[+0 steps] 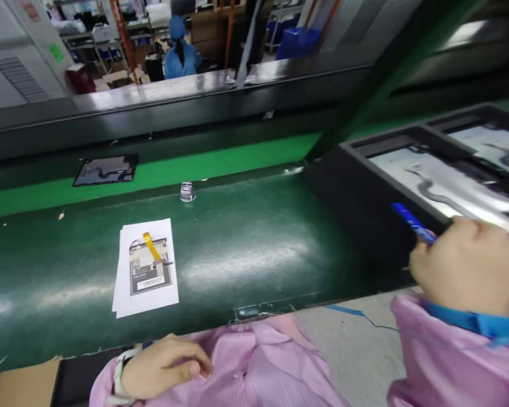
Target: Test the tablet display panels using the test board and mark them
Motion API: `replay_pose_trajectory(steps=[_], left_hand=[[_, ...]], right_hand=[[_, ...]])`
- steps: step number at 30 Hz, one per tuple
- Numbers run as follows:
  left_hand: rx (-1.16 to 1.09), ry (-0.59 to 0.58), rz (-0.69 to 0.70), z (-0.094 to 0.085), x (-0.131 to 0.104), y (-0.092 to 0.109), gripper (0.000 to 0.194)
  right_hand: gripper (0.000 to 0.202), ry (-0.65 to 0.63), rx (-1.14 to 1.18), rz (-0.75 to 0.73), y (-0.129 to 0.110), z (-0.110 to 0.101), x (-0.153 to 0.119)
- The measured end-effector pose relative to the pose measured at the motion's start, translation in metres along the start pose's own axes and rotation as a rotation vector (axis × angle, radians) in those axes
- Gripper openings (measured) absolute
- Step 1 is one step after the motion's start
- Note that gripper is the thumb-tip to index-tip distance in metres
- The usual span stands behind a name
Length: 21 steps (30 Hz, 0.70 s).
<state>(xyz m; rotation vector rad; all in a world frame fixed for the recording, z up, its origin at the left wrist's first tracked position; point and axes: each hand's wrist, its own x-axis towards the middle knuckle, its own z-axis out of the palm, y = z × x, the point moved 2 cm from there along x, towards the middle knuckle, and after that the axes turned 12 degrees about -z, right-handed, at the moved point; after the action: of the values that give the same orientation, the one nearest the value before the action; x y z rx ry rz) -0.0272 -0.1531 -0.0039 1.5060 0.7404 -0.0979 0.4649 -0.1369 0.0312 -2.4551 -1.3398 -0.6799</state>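
My right hand [470, 265], blurred and wearing a blue wrist strap, grips a blue marker pen [412, 223] whose end points up and left. It is over the near edge of a black foam tray [348, 186] whose slots hold flat panels [428, 178] with dark ribbon cables. My left hand [167, 364] rests by my lap below the bench edge, fingers loosely curled and slightly apart, with nothing visible in it. Beyond it, white paper sheets [123, 294] lie on the green bench, bearing a printed panel picture [150, 265] with a yellow flex cable across it.
A dark panel [106, 169] lies on the bright green strip [229, 164] at the far left. A small clear-and-silver object [187, 191] stands on the green bench [254, 243]. A green post [390, 73] rises beside the tray. A person in blue [181, 53] is across the room.
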Motion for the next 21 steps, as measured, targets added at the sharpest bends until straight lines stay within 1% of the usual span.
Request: replay_pose_trajectory(steps=[1, 2, 3, 5, 6, 7, 9, 10, 12, 14, 16, 17, 18, 19, 21], left_hand=[[-0.039, -0.037, 0.055, -0.005, 0.010, 0.023, 0.043], [-0.106, -0.029, 0.080, -0.007, 0.024, 0.043, 0.045], [-0.191, 0.015, 0.079, -0.008, 0.041, 0.060, 0.046], [-0.374, 0.163, 0.079, -0.004, 0.081, 0.088, 0.043], [-0.443, 0.202, 0.090, 0.001, 0.102, 0.101, 0.044], [-0.502, 0.212, 0.114, 0.007, 0.123, 0.114, 0.046], [-0.614, 0.184, 0.123, 0.019, 0.166, 0.139, 0.049], [-0.685, 0.190, 0.120, 0.023, 0.187, 0.152, 0.052], [-0.825, 0.158, 0.085, 0.028, 0.226, 0.175, 0.058], [-0.934, 0.127, 0.013, 0.030, 0.260, 0.194, 0.055], [-0.990, 0.018, -0.029, 0.031, 0.286, 0.206, 0.049], [-1.015, -0.008, -0.036, 0.031, 0.295, 0.210, 0.047], [-1.039, -0.008, -0.033, 0.031, 0.302, 0.212, 0.045], [-1.065, 0.024, -0.027, 0.031, 0.307, 0.212, 0.042], [-1.108, 0.153, 0.014, 0.032, 0.310, 0.212, 0.045]], right_hand=[[0.052, -0.057, -0.067, 0.014, 0.005, 0.004, 0.004], [0.051, -0.101, -0.117, 0.024, 0.007, 0.007, 0.007], [0.051, -0.117, -0.143, 0.026, 0.009, 0.008, 0.008], [0.051, -0.093, -0.140, 0.011, 0.008, 0.004, 0.009], [0.050, -0.093, -0.139, -0.005, 0.006, -0.001, 0.010], [0.048, -0.100, -0.142, -0.031, 0.002, -0.007, 0.011], [0.043, -0.116, -0.165, -0.089, -0.011, -0.024, 0.012], [0.041, -0.120, -0.170, -0.129, -0.020, -0.034, 0.012], [0.034, -0.121, -0.173, -0.208, -0.041, -0.053, 0.009], [0.028, -0.114, -0.164, -0.306, -0.063, -0.067, 0.001], [0.029, -0.088, -0.140, -0.389, -0.081, -0.077, -0.011], [0.031, -0.066, -0.112, -0.435, -0.088, -0.081, -0.018], [0.034, -0.040, -0.065, -0.481, -0.093, -0.084, -0.025], [0.038, -0.014, 0.003, -0.524, -0.096, -0.087, -0.033], [0.044, 0.044, 0.184, -0.556, -0.092, -0.094, -0.045]])
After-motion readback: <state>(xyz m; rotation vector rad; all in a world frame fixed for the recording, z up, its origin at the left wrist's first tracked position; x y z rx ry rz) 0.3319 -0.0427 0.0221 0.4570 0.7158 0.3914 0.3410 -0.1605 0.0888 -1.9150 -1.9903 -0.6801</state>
